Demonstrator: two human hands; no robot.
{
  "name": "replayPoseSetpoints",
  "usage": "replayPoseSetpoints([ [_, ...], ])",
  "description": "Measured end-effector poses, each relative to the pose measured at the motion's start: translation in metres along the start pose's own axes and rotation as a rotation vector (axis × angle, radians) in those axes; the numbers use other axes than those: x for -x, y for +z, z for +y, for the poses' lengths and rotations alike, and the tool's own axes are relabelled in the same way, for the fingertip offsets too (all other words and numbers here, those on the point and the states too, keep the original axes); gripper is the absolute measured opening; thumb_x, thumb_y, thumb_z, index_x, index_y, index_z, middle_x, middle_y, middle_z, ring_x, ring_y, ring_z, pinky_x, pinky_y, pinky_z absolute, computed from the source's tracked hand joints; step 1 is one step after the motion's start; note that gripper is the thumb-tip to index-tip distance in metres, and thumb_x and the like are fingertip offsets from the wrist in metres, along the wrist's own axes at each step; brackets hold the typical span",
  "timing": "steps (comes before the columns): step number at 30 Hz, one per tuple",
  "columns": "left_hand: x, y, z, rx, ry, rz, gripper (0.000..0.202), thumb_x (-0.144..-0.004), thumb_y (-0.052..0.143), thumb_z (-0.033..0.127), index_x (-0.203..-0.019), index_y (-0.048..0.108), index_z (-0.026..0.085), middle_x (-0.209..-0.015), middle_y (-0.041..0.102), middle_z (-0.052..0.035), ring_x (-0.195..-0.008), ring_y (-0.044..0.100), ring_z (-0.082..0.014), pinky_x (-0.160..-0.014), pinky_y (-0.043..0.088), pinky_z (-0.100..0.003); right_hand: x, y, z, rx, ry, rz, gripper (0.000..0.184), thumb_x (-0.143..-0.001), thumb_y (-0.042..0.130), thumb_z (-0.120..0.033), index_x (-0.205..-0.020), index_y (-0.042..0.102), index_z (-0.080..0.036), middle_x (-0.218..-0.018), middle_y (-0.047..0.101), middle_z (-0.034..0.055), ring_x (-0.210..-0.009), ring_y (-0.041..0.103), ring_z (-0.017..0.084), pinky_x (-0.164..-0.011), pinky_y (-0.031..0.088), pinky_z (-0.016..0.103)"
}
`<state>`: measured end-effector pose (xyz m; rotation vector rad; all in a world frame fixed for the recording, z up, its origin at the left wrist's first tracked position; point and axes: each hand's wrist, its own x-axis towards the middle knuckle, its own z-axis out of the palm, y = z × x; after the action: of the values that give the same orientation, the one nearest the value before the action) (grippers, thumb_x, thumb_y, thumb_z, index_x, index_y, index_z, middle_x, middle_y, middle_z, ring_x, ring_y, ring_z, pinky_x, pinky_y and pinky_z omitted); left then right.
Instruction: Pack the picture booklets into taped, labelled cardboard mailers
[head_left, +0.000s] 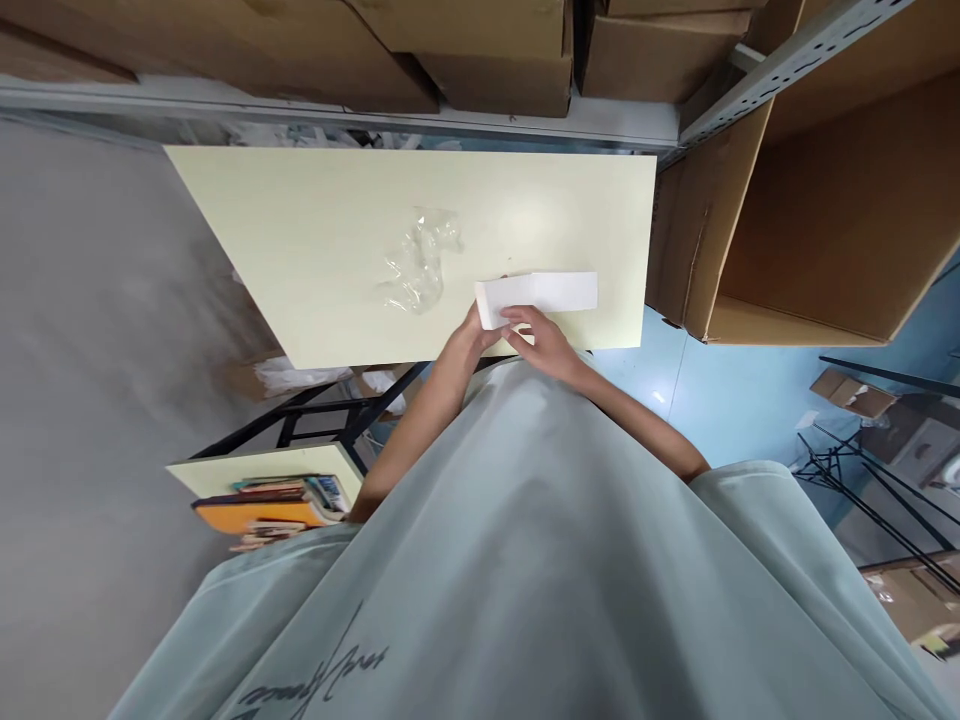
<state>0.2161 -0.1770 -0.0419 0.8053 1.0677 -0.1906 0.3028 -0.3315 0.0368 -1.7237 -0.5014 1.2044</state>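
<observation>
A small white box (540, 294) lies on the pale yellow table (300, 230) near its front right corner. My left hand (474, 332) grips the box's left end with curled fingers. My right hand (541, 340) rests on the box's near edge, fingers bent over it. A crumpled clear plastic wrapper (417, 262) sits on the table to the left of the box, apart from both hands.
Large cardboard boxes (817, 210) stand open at the right and more are stacked on a metal shelf (525, 60) behind the table. A lower shelf with stacked books (277, 505) is at the left. Black metal frames (862, 480) lean at the right on the blue floor.
</observation>
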Motion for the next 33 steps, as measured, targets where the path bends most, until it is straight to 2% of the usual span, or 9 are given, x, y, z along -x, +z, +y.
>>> replayPoseSetpoints([
  [2, -0.007, -0.005, 0.006, 0.121, -0.100, -0.041, 0.043, -0.100, 0.076, 0.048, -0.135, 0.080, 0.024, -0.133, 0.087, -0.0135, -0.136, 0.080, -0.0428, -0.114, 0.071, -0.063, -0.009, -0.006, 0.009, 0.079, -0.010, 0.004, 0.027, -0.115, 0.064, -0.046, -0.134, 0.073, -0.030, -0.145, 0.081, 0.0105, -0.129, 0.082, 0.028, -0.113, 0.071, 0.049],
  [6, -0.026, -0.013, 0.010, 0.351, -0.253, -0.166, 0.054, -0.105, 0.069, 0.057, -0.147, 0.078, 0.026, -0.139, 0.087, -0.0170, -0.133, 0.083, -0.0442, -0.116, 0.066, -0.076, -0.035, -0.029, 0.036, 0.326, 0.066, 0.162, 0.018, -0.115, 0.061, -0.034, -0.127, 0.071, -0.026, -0.138, 0.081, 0.0133, -0.116, 0.081, 0.028, -0.111, 0.069, 0.049],
  [13, -0.042, -0.037, 0.001, 0.394, -0.362, -0.140, 0.053, -0.112, 0.070, 0.064, -0.142, 0.079, 0.021, -0.122, 0.090, -0.0144, -0.127, 0.086, -0.0385, -0.120, 0.069, -0.062, -0.066, -0.036, 0.054, 0.538, 0.228, 0.205, 0.003, -0.116, 0.060, -0.026, -0.115, 0.063, -0.027, -0.115, 0.081, 0.0082, -0.101, 0.075, 0.026, -0.104, 0.064, 0.045],
  [17, -0.044, -0.045, 0.008, 0.189, -0.257, -0.093, 0.073, -0.102, 0.074, 0.086, -0.129, 0.083, 0.019, -0.116, 0.089, -0.0200, -0.129, 0.084, -0.0449, -0.115, 0.071, -0.058, -0.064, -0.031, 0.047, 0.554, 0.257, 0.223, 0.004, -0.117, 0.059, -0.026, -0.113, 0.061, -0.027, -0.117, 0.080, 0.0082, -0.101, 0.075, 0.026, -0.103, 0.064, 0.045],
  [21, -0.032, -0.049, 0.019, 0.037, -0.064, -0.062, 0.089, -0.104, 0.058, 0.098, -0.125, 0.081, 0.014, -0.120, 0.087, -0.0239, -0.140, 0.079, -0.0457, -0.117, 0.069, -0.056, -0.065, -0.031, 0.045, 0.527, 0.291, 0.247, 0.006, -0.116, 0.060, -0.026, -0.111, 0.061, -0.027, -0.115, 0.080, 0.0079, -0.103, 0.075, 0.027, -0.106, 0.064, 0.046],
  [24, -0.023, -0.048, 0.020, -0.045, -0.010, -0.065, 0.076, -0.103, 0.076, 0.085, -0.122, 0.079, 0.012, -0.122, 0.086, -0.0234, -0.141, 0.078, -0.0413, -0.121, 0.067, -0.056, -0.067, -0.031, 0.045, 0.500, 0.300, 0.272, 0.010, -0.116, 0.062, -0.027, -0.107, 0.060, -0.028, -0.109, 0.080, 0.0061, -0.102, 0.075, 0.026, -0.107, 0.065, 0.046],
  [27, -0.019, -0.045, 0.015, -0.094, 0.038, 0.022, 0.066, -0.078, 0.108, 0.060, -0.116, 0.079, 0.014, -0.121, 0.088, -0.0190, -0.133, 0.082, -0.0392, -0.117, 0.070, -0.058, -0.070, -0.031, 0.042, 0.480, 0.319, 0.297, 0.018, -0.118, 0.065, -0.033, -0.102, 0.057, -0.029, -0.102, 0.079, 0.0048, -0.101, 0.076, 0.027, -0.105, 0.066, 0.047],
  [29, -0.017, -0.043, 0.012, -0.100, 0.063, 0.074, 0.066, -0.068, 0.112, 0.053, -0.113, 0.080, 0.016, -0.121, 0.089, -0.0163, -0.129, 0.083, -0.0396, -0.113, 0.072, -0.059, -0.071, -0.031, 0.038, 0.494, 0.342, 0.299, 0.023, -0.119, 0.065, -0.036, -0.100, 0.054, -0.030, -0.101, 0.079, 0.0054, -0.102, 0.077, 0.028, -0.104, 0.065, 0.048],
  [33, -0.009, -0.044, 0.010, -0.091, 0.094, 0.080, 0.068, -0.065, 0.110, 0.055, -0.114, 0.080, 0.019, -0.124, 0.090, -0.0152, -0.132, 0.083, -0.0403, -0.111, 0.073, -0.057, -0.072, -0.030, 0.029, 0.532, 0.383, 0.285, 0.026, -0.123, 0.061, -0.038, -0.100, 0.053, -0.030, -0.104, 0.080, 0.0069, -0.103, 0.078, 0.030, -0.105, 0.065, 0.049],
])
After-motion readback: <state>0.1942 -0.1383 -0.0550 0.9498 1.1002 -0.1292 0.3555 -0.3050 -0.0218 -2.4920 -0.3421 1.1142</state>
